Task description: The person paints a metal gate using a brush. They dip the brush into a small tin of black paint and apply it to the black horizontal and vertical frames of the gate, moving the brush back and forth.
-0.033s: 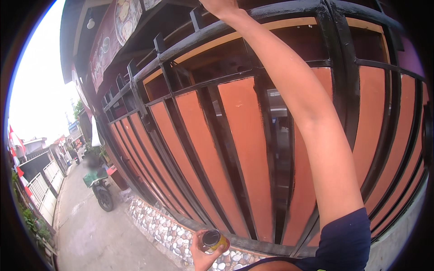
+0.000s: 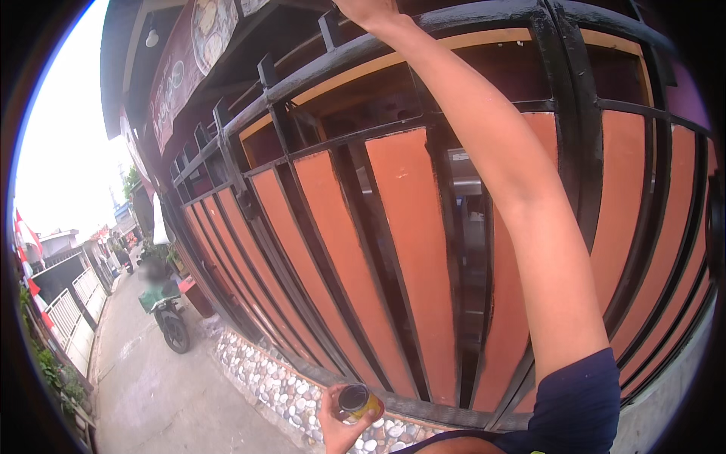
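Note:
At the lower middle, my left hand [image 2: 336, 424] is wrapped round a small yellow can [image 2: 355, 403], its open top facing up and its inside dark. My right arm reaches up across the fence [image 2: 404, 257], which has orange slats in a black frame. Up at the top edge of the picture, my right hand [image 2: 368, 10] is beside the fence's top rail [image 2: 469, 17]. The picture's edge cuts off its fingers, so what they hold cannot be seen. That rail looks glossy black.
Black upright posts [image 2: 267, 76] stick up above the rail. A strip of pebbles [image 2: 261, 378] runs along the fence's foot. To the left lies a paved lane [image 2: 151, 401] with a motorbike [image 2: 172, 321] and a blurred person on it. A banner [image 2: 178, 72] hangs overhead.

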{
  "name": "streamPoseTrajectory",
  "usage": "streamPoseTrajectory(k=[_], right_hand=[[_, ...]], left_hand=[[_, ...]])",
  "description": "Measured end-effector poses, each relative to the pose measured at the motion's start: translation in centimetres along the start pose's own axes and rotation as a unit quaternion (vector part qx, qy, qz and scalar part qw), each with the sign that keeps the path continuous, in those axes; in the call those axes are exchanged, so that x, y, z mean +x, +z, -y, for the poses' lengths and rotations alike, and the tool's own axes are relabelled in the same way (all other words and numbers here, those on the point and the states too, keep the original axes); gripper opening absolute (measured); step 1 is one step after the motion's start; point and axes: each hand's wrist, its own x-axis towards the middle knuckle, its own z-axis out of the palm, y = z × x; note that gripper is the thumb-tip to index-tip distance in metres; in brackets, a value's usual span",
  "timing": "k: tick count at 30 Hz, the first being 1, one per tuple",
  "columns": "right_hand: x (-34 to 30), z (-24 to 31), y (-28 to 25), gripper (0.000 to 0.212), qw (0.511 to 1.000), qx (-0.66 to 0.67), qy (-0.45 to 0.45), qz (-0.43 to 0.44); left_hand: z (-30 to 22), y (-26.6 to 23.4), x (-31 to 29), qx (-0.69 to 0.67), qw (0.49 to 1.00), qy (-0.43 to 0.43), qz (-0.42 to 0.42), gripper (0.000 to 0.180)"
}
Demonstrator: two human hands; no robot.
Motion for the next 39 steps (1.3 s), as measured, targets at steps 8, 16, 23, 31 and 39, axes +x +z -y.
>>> streamPoseTrajectory(k=[8,16,23,31,39], right_hand=[[1.0,-0.9,-1.4,0.029,0.994,0.065,-0.08,-0.047],[-0.2,1.7,-1.3,0.032,0.991,0.089,-0.089,-0.041],[-1.9,3.0,-2.5,0.024,0.994,0.11,-0.026,0.012],[-1.5,0.6,-2.0,0.022,0.998,0.037,-0.052,0.001],[-1.8,0.2,-2.4,0.018,0.994,0.081,-0.07,-0.018]], left_hand=[[-1.2,0.8,0.9,-0.004,1.0,0.013,0.028,0.057],[-2.4,1.1,1.2,-0.018,0.999,0.006,0.049,0.059],[-1.8,0.7,0.6,0.044,0.999,0.008,0.031,0.068],[-1.8,1.3,0.1,0.012,0.999,0.008,0.03,0.066],[-2.6,1.6,0.1,0.059,0.997,-0.001,0.052,0.068]])
